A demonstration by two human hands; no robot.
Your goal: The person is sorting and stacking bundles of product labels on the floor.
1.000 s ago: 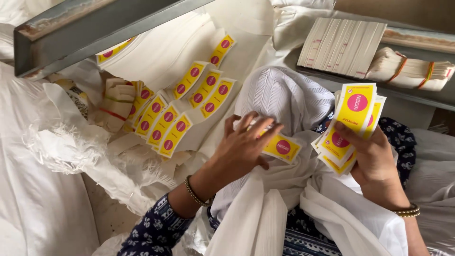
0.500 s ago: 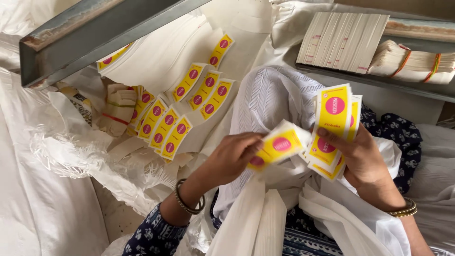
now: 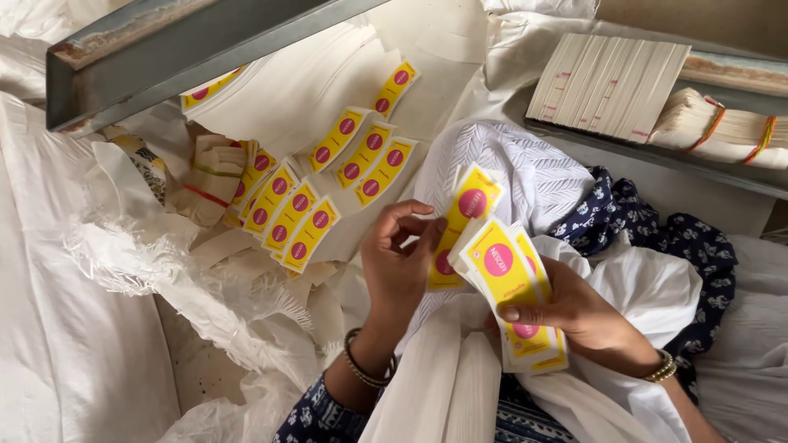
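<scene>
My right hand (image 3: 574,316) grips a stack of yellow labels with pink circles (image 3: 509,287), fanned upright over white cloth on my lap. My left hand (image 3: 398,267) pinches one yellow label (image 3: 464,217) at its edge, pressed against the front of the stack. More yellow labels (image 3: 295,217) lie spread in rows on the white cloth to the left, with others (image 3: 365,152) a little higher up.
A grey metal beam (image 3: 189,53) crosses the upper left. White fabric (image 3: 74,328) is piled at the left. A row of bundled white paper stacks (image 3: 607,82) and banded bundles (image 3: 730,127) sit on a ledge at upper right. A banded bundle (image 3: 209,176) lies by the spread labels.
My left hand has carried one label from the lap up against the stack. My right hand with the stack has dropped lower and moved left, toward the centre.
</scene>
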